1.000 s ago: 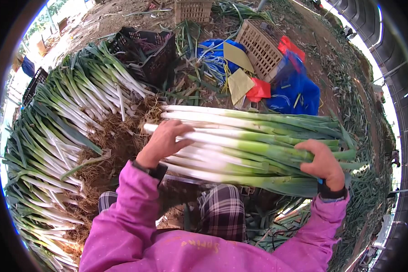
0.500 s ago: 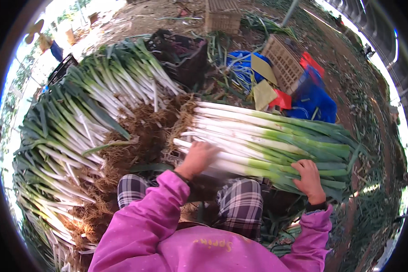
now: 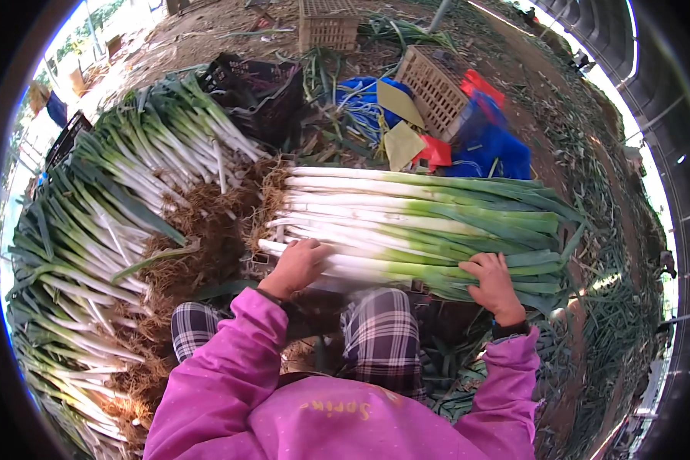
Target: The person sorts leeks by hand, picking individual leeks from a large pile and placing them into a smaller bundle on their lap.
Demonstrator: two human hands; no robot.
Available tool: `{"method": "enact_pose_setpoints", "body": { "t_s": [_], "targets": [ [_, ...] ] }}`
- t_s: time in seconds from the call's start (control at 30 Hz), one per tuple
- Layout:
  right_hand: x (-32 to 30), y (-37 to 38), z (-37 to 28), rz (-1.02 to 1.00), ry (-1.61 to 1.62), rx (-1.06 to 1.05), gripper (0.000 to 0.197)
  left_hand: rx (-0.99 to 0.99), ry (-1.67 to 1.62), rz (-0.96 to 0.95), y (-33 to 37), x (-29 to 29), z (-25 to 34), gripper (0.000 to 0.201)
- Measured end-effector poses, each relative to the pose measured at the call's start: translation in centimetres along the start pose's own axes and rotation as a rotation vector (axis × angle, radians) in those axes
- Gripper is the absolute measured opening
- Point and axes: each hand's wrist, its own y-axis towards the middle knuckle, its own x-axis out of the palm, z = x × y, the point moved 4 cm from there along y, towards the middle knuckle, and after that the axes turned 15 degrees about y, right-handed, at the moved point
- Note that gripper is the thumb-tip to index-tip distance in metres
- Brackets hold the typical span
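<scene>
A wide bundle of leeks (image 3: 360, 201) lies crosswise before me, white stems to the left and green leaves to the right. Their brown roots (image 3: 267, 201) point left. My left hand (image 3: 300, 264) is closed over the nearest white stem, close to the root end. Farther right, my right hand (image 3: 492, 285) curls its fingers over the green part along the near edge, thumb apart. Both palms are hidden. Whatever supports the bundle is mostly covered by it and by my knees (image 3: 383, 330).
A long curved heap of leeks (image 3: 92, 253) fills the left side, roots inward. Beyond the bundle are a black crate (image 3: 261, 100), a tan slatted crate (image 3: 433, 90), another tan crate (image 3: 328, 31) and blue bags (image 3: 487, 146). Leaf scraps (image 3: 598, 368) litter the ground at right.
The whole view has shifted, so everything sits farther left in the picture. My left hand, blurred before, is now sharper at the near stem. My right hand stays on the green leaves.
</scene>
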Motion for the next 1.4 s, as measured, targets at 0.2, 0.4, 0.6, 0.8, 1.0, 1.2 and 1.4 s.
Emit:
{"method": "enact_pose_setpoints", "body": {
  "t_s": [0.2,0.4,0.6,0.8,1.0,1.2,1.4],
  "targets": [
    [1.4,-2.6,1.5,0.108,-0.056,0.092,0.057,0.035,-0.015,0.083,0.1,-0.3,1.8,0.028],
    [-0.8,-6.7,3.6,0.327,-0.359,0.299,0.09,0.0,0.032,0.075,-0.8,0.3,0.1,0.03],
    [-10.1,-14.4,14.0,0.498,-0.314,0.648,0.09,0.016,0.044,0.053,-0.1,0.5,0.8,0.031],
    [-9.7,-11.9,18.9,0.363,-0.114,0.646,0.083,0.017,0.052,0.041,-0.9,0.7,0.1,0.031],
    [-3.8,-16.1,21.7,0.611,0.02,0.135,0.071,0.038,0.071,0.082,-0.3,0.8,1.3,0.032],
    [-0.4,-22.1,25.5,0.72,-0.182,0.637,0.085,-0.005,-0.001,0.116,-0.7,-1.3,2.0,0.035],
    [-3.1,-10.6,2.7,0.795,-0.522,0.118,0.051,0.014,0.059,0.262,-2.0,1.0,0.8,0.037]
  ]
}}
